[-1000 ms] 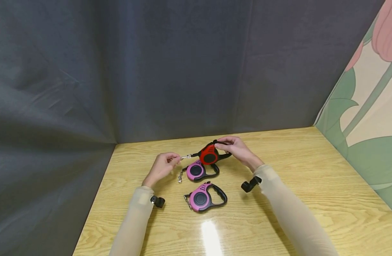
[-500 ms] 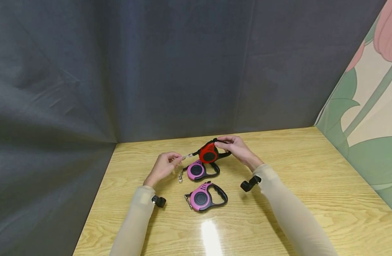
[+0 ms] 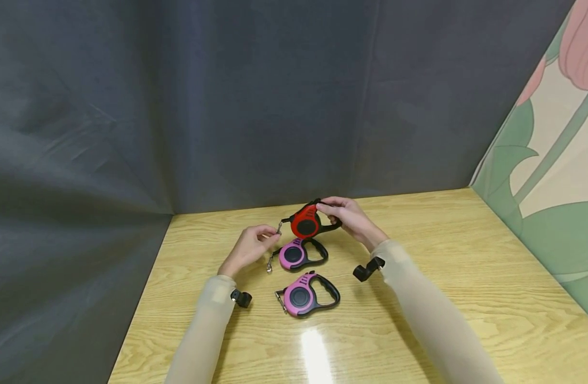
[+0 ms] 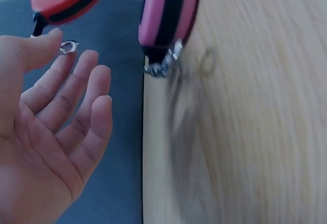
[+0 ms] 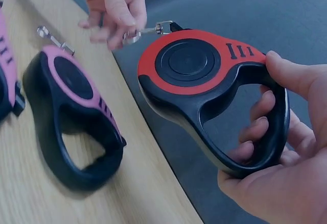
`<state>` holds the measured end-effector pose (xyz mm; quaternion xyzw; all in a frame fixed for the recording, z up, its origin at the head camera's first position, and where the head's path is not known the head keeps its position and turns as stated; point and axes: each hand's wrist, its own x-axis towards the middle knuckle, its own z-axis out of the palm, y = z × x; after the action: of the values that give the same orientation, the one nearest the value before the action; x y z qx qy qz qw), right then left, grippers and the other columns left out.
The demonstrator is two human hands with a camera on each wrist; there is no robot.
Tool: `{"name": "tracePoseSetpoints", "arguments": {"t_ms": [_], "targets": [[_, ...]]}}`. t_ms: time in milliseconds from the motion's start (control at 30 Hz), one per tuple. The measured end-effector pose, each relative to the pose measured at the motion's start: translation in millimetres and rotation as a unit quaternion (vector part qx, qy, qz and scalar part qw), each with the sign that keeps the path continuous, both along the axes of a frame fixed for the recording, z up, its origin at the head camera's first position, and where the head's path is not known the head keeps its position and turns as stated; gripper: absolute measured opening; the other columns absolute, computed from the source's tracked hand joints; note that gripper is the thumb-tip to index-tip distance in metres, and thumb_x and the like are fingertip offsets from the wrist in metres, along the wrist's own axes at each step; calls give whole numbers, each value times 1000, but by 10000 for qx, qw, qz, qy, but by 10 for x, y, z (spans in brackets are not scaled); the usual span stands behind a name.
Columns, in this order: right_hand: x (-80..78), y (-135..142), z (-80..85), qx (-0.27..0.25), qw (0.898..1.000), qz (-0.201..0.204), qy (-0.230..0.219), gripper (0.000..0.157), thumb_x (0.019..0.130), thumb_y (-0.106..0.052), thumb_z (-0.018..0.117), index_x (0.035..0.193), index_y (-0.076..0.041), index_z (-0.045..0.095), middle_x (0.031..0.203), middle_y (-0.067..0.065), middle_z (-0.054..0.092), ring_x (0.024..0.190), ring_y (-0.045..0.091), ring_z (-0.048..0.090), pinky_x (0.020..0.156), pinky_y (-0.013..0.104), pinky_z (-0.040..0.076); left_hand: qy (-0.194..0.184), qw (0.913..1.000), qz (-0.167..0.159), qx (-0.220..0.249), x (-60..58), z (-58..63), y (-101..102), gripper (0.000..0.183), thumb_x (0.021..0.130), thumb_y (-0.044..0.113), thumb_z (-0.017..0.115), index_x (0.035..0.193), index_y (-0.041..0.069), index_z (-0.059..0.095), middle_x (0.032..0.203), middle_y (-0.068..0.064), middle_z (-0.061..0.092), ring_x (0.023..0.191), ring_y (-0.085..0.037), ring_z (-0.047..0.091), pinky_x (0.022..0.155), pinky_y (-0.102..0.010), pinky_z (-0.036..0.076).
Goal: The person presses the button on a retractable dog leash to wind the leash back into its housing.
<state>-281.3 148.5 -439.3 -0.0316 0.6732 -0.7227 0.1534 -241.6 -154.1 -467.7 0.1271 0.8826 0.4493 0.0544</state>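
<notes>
My right hand (image 3: pixel 349 217) grips the black loop handle of a red retractable dog leash (image 5: pixel 217 73), raised over the back of the table. At the leash's nose, a silver snap clip (image 5: pixel 148 31) meets the thumb and fingertips of my left hand (image 3: pixel 251 246), which appear to pinch it. Several fingers of that hand extend loosely in the left wrist view. Two pink retractable leashes lie below: the farther pink leash (image 3: pixel 292 255) is just beneath the red one, its clip (image 3: pixel 269 265) pointing left. The nearer pink leash (image 3: pixel 300 297) lies toward me.
A wood-grain table (image 3: pixel 419 256) extends to both sides. Dark cloth (image 3: pixel 275 106) hangs behind it and on the left. A flower-patterned panel (image 3: pixel 563 213) borders the right side. Each wrist wears a small black camera (image 3: pixel 366 270).
The right hand has brought the red leash slightly up and left. My left hand has edged right, closer to the leash, and the clip has swung from nearly level to steep.
</notes>
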Motion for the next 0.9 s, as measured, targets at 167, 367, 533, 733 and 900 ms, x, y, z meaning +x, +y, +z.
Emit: {"name": "tracePoseSetpoints", "arguments": {"t_ms": [167,367,533,733,900], "targets": [[-15,-112,37,-214,9997,38,-144,20,102,-22,74,117,-10,69,86,-6,58,72,12,48,67,24,41,-21,9994,-159,309,-56,47,131,29,102,29,74,123,9,76,120,-10,77,109,-26,71,96,-40,57],[-20,-222,46,-391,9989,10,-271,18,103,-22,72,116,-11,67,86,-7,59,70,10,48,64,23,42,-71,9971,-7,762,-112,102,238,31,101,27,75,124,5,75,113,-14,78,100,-22,68,86,-30,50],[-4,-252,14,-277,9995,-99,-112,23,103,-22,71,120,-8,67,87,-6,62,72,11,51,67,24,45,-253,9947,227,974,-82,137,283,30,100,21,77,123,1,75,111,-17,79,90,-17,68,79,-26,52],[-4,-218,-29,861,9933,-116,761,46,102,-33,74,138,-5,66,108,6,70,94,20,64,89,40,56,-595,9844,605,1542,-80,162,318,30,100,16,76,120,-6,74,107,-20,77,84,-16,72,89,-46,63],[6,-157,-120,2181,9531,-50,2098,68,92,-28,86,150,-8,57,132,16,67,107,29,65,89,40,55,-1069,9624,1122,2230,-134,173,313,34,99,14,76,125,-7,72,104,-13,79,83,-17,75,95,-51,62]]}}
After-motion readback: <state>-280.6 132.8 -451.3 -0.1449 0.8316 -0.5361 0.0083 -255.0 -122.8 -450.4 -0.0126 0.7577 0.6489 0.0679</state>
